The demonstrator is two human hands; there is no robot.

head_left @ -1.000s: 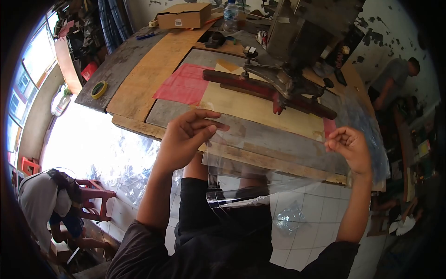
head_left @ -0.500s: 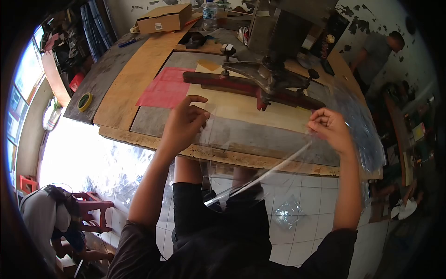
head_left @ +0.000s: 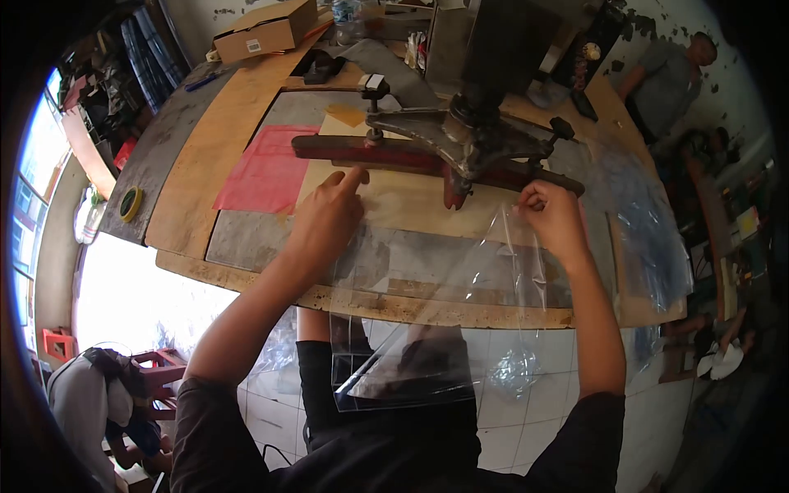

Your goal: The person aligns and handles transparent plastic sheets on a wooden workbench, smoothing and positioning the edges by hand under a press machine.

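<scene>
A clear plastic sheet (head_left: 427,361) hangs from my hands over the table's front edge and down in front of my lap, creased and shiny near its right side. My left hand (head_left: 329,215) is closed at the sheet's upper left, its thumb mostly hidden. At the upper right, my right hand (head_left: 555,218) pinches the sheet between thumb and fingertips. Both hands are just in front of the dark red bar (head_left: 403,156) of a metal press (head_left: 472,123). Beneath the bar lies a pale yellow sheet (head_left: 419,201), with a pink sheet (head_left: 267,168) to its left.
Clear plastic sheets (head_left: 649,230) are piled at the table's right. A yellow tape roll (head_left: 130,204) and a cardboard box (head_left: 265,31) are on the left. A plastic packet (head_left: 511,370) lies on the floor. One person (head_left: 670,82) stands back right; another (head_left: 90,403) is low at left.
Both hands have moved in closer to the press bar, the right one also leftward. The plastic sheet now hangs more spread out. The view has shifted slightly.
</scene>
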